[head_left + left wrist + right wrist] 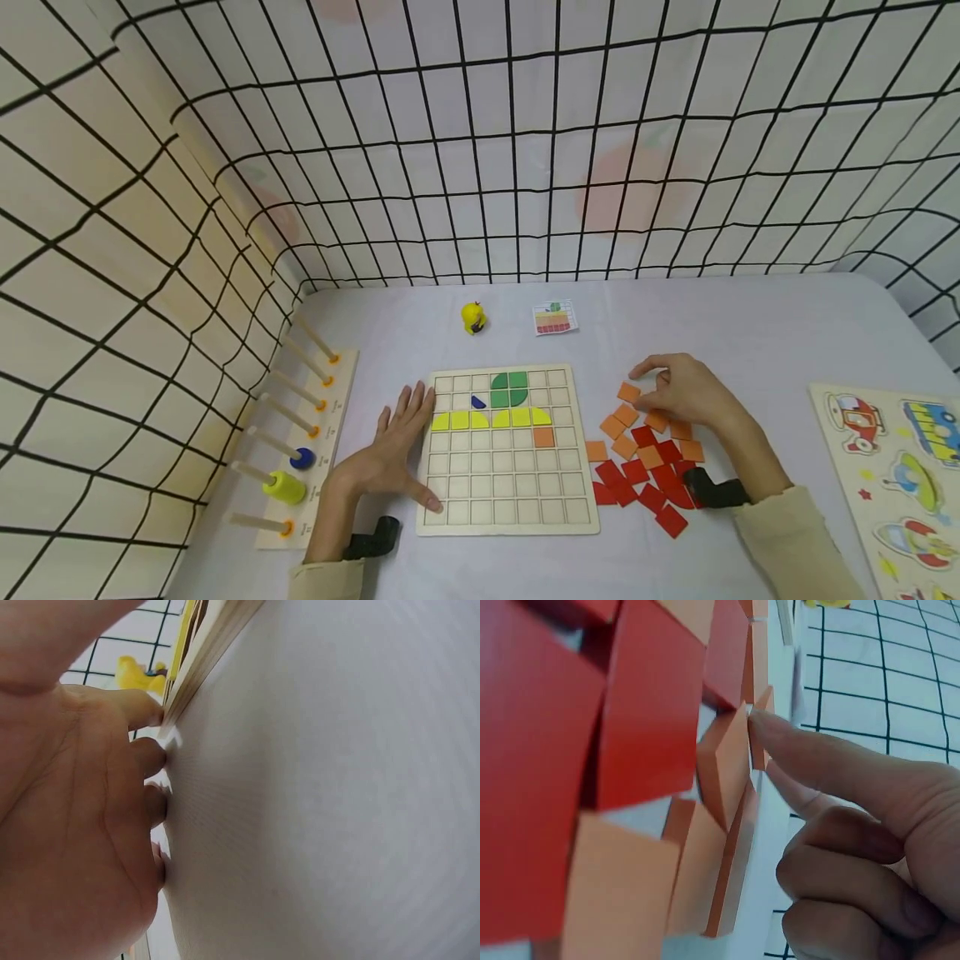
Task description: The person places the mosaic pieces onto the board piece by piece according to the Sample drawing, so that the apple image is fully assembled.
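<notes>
A square wooden grid board (506, 510) lies at the middle of the table, with green quarter-round and square pieces, a row of yellow pieces, one orange tile (543, 437) and a small dark blue piece (478, 402) on it. My left hand (393, 454) is spread along the board's left edge, its thumb near the lower left corner; the left wrist view shows its fingertips down on the cloth. Right of the board, my right hand (686, 392) reaches over loose orange tiles (612, 427). Its thumb (780, 735) touches an orange tile, index finger extended, other fingers curled.
Red tiles (636, 472) lie scattered among the orange ones. A pegged board (341, 392) with blue and yellow rings stands at left, a picture puzzle (847, 450) at right. Behind are a yellow toy duck (473, 317), a pattern card (555, 317) and black wire mesh (510, 133).
</notes>
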Available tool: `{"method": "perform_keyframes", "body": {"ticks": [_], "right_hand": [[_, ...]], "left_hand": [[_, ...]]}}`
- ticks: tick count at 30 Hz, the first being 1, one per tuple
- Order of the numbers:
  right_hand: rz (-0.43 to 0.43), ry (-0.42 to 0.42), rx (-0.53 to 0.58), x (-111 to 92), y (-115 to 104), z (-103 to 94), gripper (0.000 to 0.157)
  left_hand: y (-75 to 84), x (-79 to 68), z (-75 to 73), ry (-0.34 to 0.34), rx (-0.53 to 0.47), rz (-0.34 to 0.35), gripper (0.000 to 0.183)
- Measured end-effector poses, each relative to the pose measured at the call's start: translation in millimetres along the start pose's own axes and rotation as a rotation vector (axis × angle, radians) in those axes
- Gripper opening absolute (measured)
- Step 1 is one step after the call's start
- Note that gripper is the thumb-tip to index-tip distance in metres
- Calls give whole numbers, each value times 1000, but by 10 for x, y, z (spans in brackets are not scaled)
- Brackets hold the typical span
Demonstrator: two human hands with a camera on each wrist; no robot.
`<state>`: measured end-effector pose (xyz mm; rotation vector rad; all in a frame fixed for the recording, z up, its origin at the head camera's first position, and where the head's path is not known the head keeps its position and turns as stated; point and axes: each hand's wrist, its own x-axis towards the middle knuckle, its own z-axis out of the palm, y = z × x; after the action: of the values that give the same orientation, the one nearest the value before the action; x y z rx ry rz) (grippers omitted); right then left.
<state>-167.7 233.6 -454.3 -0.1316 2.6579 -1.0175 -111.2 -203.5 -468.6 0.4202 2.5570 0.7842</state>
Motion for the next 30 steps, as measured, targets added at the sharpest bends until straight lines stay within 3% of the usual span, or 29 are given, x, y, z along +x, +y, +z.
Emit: {"method": "perform_keyframes", "body": {"ticks": [11,16,19,25,30], "right_hand": [[4,-16,3,19,8,13,34],[-15,-14,-6,-3,-138,68,33],[-51,-27,12,-6,-342,215,30],[-145,-153,89,-34,-769,619,20],[-171,-191,80,-47,-918,782,19]], "left_hand": [[5,-6,-7,-5,2,-6,158],[2,-8,-5,-6,2,-9,158],[-12,-18,-5,-2,2,-11,158],[-4,-15,-5,-2,-4,0,158],[-7,-6,-2,-4,-1,6,157]]}}
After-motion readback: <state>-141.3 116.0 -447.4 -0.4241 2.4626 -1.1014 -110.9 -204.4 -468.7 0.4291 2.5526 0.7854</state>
